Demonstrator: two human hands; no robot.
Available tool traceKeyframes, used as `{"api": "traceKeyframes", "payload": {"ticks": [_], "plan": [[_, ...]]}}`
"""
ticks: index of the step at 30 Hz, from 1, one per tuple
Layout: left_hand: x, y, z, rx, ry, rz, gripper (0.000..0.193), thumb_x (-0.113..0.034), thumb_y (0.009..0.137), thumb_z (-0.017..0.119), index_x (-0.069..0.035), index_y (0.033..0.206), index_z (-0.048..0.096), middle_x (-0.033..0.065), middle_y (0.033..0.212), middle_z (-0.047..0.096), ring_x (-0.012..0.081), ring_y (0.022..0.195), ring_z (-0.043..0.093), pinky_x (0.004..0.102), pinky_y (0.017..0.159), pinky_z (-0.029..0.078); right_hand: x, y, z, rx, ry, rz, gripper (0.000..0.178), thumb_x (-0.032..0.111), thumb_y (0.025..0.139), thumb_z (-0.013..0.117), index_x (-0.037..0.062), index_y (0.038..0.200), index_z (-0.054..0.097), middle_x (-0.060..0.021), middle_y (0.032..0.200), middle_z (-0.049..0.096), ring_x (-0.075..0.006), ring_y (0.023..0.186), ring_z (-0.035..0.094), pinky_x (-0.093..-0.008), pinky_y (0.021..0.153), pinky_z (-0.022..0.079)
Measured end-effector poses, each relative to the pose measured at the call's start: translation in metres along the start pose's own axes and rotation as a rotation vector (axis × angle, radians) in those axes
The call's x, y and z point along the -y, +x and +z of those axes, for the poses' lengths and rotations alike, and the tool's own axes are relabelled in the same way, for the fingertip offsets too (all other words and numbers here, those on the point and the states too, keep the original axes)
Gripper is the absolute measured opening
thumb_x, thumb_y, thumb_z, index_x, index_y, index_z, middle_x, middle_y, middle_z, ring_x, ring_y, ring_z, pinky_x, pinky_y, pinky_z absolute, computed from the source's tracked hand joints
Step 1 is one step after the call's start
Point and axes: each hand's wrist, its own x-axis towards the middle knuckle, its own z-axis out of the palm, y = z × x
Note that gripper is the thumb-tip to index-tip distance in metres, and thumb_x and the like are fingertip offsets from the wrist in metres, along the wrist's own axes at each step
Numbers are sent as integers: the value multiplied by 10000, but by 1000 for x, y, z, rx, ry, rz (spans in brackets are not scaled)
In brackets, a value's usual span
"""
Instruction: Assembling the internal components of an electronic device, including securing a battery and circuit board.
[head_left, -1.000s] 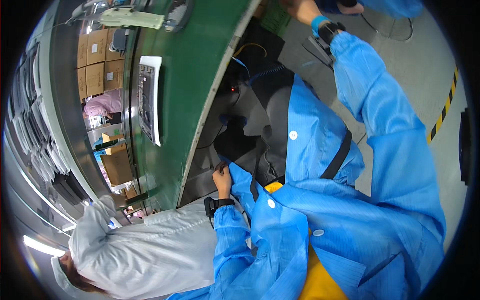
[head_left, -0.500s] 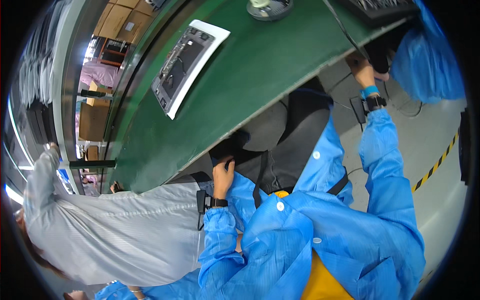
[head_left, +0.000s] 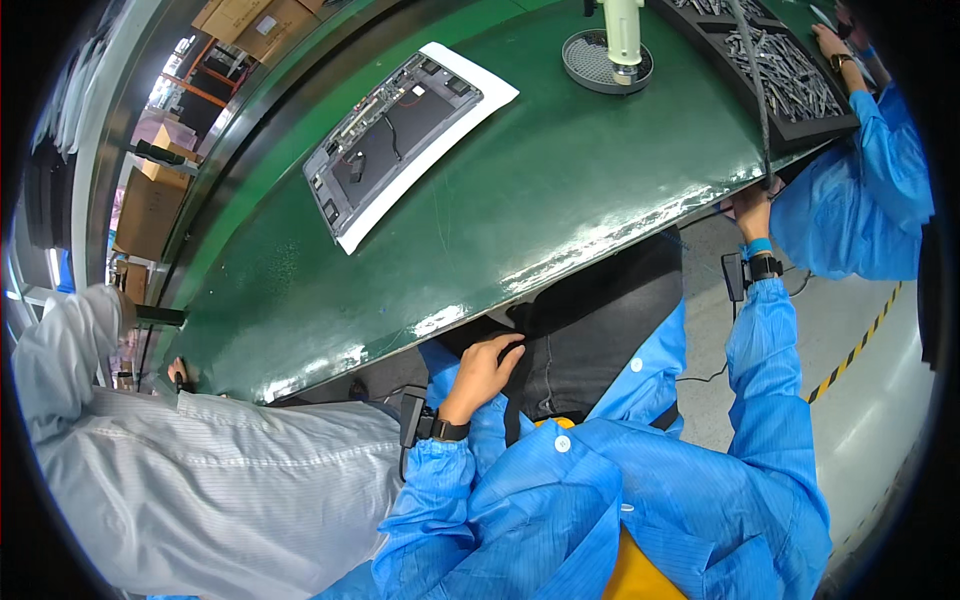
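My left hand (head_left: 486, 374) rests on my dark trousers, below the table's edge. Its fingers are loosely stretched, and no object shows in it. My right hand (head_left: 752, 212) is at the table's front edge on the right, beside a hanging grey cable (head_left: 757, 90). Its fingers are mostly hidden there, so whether they hold anything does not show. On the green table (head_left: 450, 220) lies an opened flat device housing (head_left: 385, 135) with a circuit board strip and a loose black cable inside. A white sheet (head_left: 430, 158) lies under it.
A pale green tool (head_left: 622, 35) stands in a round grey dish (head_left: 585, 75). Black trays (head_left: 715, 45) hold many small metal parts (head_left: 785, 80). One person in a grey coat (head_left: 220, 480) is close on my left; another in a blue sleeve (head_left: 875, 150) is at the right.
The view has shifted, bringing more of the trays and the blue-sleeved person into sight. My left hand's fingers have stretched out on my lap. My right hand has come up against the table's edge.
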Motion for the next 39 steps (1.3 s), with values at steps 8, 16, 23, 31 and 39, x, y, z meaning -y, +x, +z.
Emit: {"api": "traceKeyframes", "payload": {"ticks": [8,16,23,31,39], "plan": [[10,-4,-4,28,-33,-105,252,-185,871,598,-5,1041,647,181,1014,658,345,926,629,368,816,487,45,10,-53,-144,-109,-46,236,162,809,560,-40,925,599,-291,868,619,-461,871,593,-454,688,491],[-53,-10,-55,212,-200,144,226,-152,856,610,-5,1024,649,165,999,660,308,944,631,356,826,487,206,-82,-123,657,301,-92,297,205,821,678,-61,952,663,-158,793,687,-187,771,664,-306,689,510],[-104,62,-174,-176,-341,250,187,-109,857,603,11,985,666,80,907,679,147,840,617,284,766,486,361,-12,-111,-87,767,-156,487,136,838,669,-57,1252,501,-183,1262,545,-228,1180,508,-343,1000,376],[47,179,-255,-961,353,-263,405,-315,864,602,-12,1132,577,197,1123,570,358,1036,541,425,901,420,426,21,-27,338,572,-441,354,235,826,655,-15,1072,612,-200,968,659,-314,891,651,-364,803,502],[100,213,-273,-714,45,-111,330,-282,928,550,38,913,630,116,792,634,168,742,566,295,682,442,452,45,33,684,418,-248,525,288,798,664,8,1217,517,-232,974,648,-365,913,634,-412,819,490]]}}
